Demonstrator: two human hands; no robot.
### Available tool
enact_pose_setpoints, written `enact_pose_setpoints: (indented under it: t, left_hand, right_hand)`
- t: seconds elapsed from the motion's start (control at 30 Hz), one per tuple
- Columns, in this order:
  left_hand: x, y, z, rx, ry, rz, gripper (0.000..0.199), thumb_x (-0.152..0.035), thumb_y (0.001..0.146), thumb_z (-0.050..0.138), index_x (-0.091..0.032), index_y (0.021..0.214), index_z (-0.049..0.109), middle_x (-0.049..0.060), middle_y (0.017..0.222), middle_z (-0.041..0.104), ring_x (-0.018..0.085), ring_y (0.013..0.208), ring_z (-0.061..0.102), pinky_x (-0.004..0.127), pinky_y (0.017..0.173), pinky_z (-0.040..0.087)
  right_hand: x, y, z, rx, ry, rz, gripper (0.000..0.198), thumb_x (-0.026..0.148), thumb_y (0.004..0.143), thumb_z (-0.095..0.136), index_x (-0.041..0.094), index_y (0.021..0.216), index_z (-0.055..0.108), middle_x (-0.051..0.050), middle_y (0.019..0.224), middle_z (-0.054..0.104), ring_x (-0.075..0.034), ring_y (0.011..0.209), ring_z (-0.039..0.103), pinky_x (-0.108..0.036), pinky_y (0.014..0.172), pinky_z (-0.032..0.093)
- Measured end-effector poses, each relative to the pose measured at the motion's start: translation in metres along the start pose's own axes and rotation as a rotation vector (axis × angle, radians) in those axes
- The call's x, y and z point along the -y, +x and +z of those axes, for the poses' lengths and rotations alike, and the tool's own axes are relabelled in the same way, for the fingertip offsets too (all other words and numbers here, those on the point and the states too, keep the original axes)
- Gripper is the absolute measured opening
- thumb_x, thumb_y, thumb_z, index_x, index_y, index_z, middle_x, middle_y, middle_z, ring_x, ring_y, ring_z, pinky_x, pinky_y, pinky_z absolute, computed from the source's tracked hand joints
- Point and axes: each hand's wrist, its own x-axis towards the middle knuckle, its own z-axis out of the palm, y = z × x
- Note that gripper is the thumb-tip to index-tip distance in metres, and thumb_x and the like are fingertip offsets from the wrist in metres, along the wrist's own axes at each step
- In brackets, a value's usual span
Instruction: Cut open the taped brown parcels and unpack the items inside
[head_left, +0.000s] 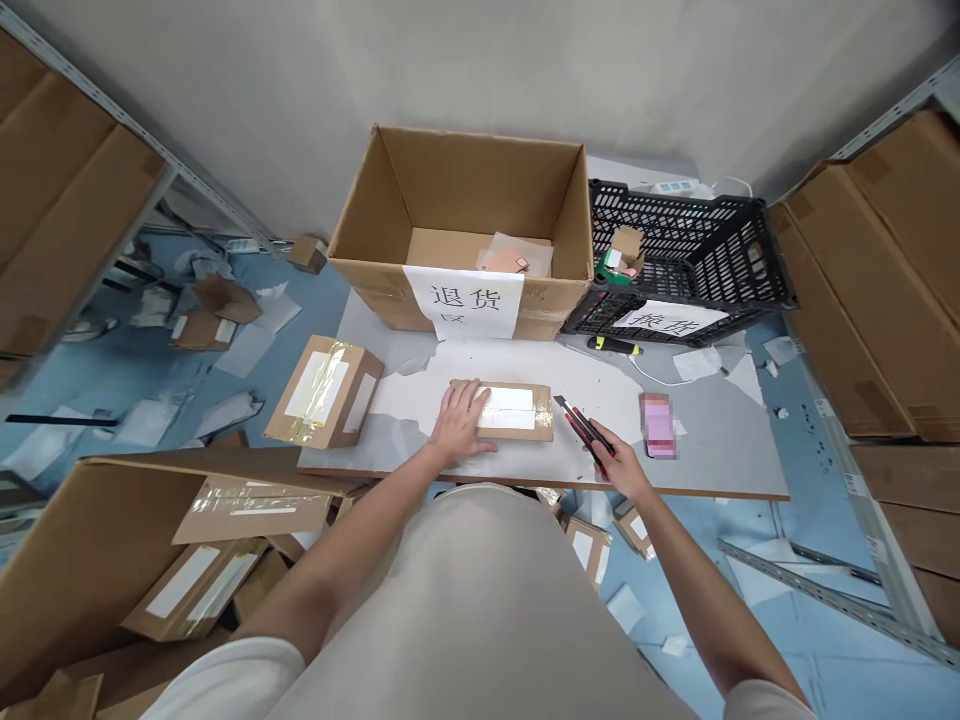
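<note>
A small cardboard box (516, 433) with a white label and clear tape lies flat on the table in front of me. My left hand (457, 420) spans its left end, fingers across the top and thumb along the near side. In my right hand (621, 465) is a red and black utility knife (579, 424), its tip pointing at the box's right end, a small gap apart. Right of that hand lies a phone (658, 426) with a pink screen. A larger taped carton (324, 392) sits to the left.
Behind stands a big open carton (367, 285) with a paper sign, beside a black plastic crate (772, 270) holding a small green and brown box. A black and yellow tool (613, 345) lies before the crate. An open carton (45, 560) of parcels stands at lower left.
</note>
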Motion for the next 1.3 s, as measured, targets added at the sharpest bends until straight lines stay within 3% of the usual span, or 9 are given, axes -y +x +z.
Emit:
enact_pose_setpoints:
  t: [0.07,0.13,0.4,0.67,0.87,1.07,1.3]
  left_hand:
    - [0.003,0.009,0.000,0.035,0.022,0.000,0.115,-0.070,0.047,0.070,-0.011,0.137,0.032,0.023,0.143,0.030,0.041,0.132,0.023,0.054,0.106,0.016]
    - [0.004,0.014,0.002,0.076,0.042,0.001,0.118,-0.071,0.045,0.069,-0.011,0.139,0.029,0.023,0.144,0.029,0.041,0.133,0.021,0.054,0.107,0.013]
    - [0.002,0.014,0.003,0.101,0.063,-0.026,0.105,-0.070,0.053,0.066,-0.014,0.137,0.035,0.021,0.142,0.033,0.040,0.132,0.025,0.054,0.107,0.012]
    - [0.003,0.014,0.007,0.063,0.025,-0.009,0.103,-0.067,0.053,0.067,-0.012,0.135,0.037,0.023,0.138,0.038,0.041,0.127,0.030,0.057,0.106,0.014]
    - [0.002,0.014,0.007,0.096,0.036,-0.024,0.096,-0.064,0.058,0.065,-0.014,0.135,0.037,0.022,0.140,0.035,0.042,0.127,0.028,0.060,0.104,0.011]
    - [0.002,0.014,0.008,0.109,0.014,-0.023,0.104,-0.070,0.056,0.062,-0.015,0.139,0.031,0.022,0.144,0.031,0.041,0.130,0.026,0.061,0.105,0.007]
    - [0.000,0.016,0.009,0.107,0.027,-0.070,0.104,-0.072,0.057,0.059,-0.013,0.139,0.032,0.021,0.144,0.031,0.042,0.130,0.026,0.061,0.105,0.010]
  right_hand:
    - [-0.005,0.001,0.009,0.006,0.111,0.026,0.076,0.058,0.078,0.050,0.020,0.141,0.031,-0.006,0.089,0.065,-0.006,0.040,0.041,-0.020,0.033,0.033]
    - [-0.006,0.001,0.012,0.009,0.161,0.039,0.077,0.058,0.077,0.052,0.021,0.141,0.032,-0.005,0.088,0.064,-0.005,0.040,0.041,-0.020,0.032,0.032]
    - [-0.006,0.004,0.009,0.043,0.157,0.070,0.077,0.057,0.077,0.052,0.021,0.141,0.031,-0.005,0.089,0.065,-0.006,0.041,0.042,-0.020,0.033,0.034]
    - [-0.003,0.015,-0.010,0.149,-0.039,-0.019,0.065,0.049,0.081,0.049,0.020,0.139,0.038,0.003,0.064,0.055,-0.005,0.038,0.037,-0.020,0.036,0.033]
    - [-0.007,0.008,-0.019,0.190,-0.094,-0.032,0.067,0.047,0.080,0.049,0.019,0.140,0.037,0.005,0.058,0.050,-0.006,0.036,0.037,-0.021,0.035,0.035]
    - [-0.007,-0.003,-0.012,0.180,-0.067,-0.012,0.067,0.049,0.081,0.048,0.017,0.139,0.037,0.004,0.059,0.052,-0.006,0.036,0.037,-0.020,0.034,0.035]
    - [-0.012,-0.014,0.006,0.165,0.117,0.064,0.071,0.054,0.082,0.048,0.020,0.142,0.031,0.003,0.063,0.051,-0.006,0.036,0.036,-0.020,0.032,0.030]
